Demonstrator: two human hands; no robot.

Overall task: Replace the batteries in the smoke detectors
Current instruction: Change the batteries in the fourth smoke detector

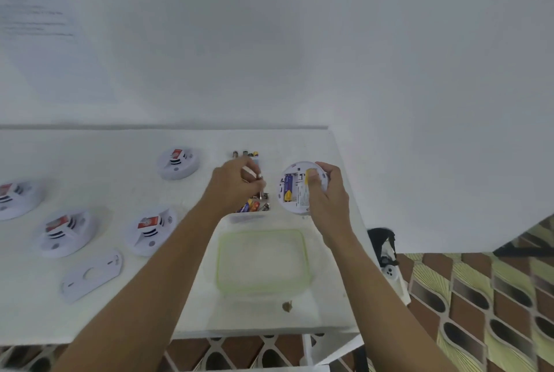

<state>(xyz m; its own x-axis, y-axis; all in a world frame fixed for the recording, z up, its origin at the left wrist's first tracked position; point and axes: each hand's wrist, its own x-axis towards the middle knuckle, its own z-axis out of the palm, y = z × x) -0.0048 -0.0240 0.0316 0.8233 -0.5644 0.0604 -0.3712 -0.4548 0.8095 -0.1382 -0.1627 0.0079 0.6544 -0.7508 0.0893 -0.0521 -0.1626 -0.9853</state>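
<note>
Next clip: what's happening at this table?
A person is swapping smoke detector batteries. The right hand holds one detector back side up, a battery visible in its compartment. The left hand pinches what looks like a loose battery above the battery box. Four other detectors lie on the table, beside a mounting plate.

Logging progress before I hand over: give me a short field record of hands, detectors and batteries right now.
left hand: pinches a loose battery above the battery box
right hand: grips open detector, back facing up
inside it: one seated battery
other detectors: four on the table
loose parts: mounting plate, green-rimmed lid
</note>
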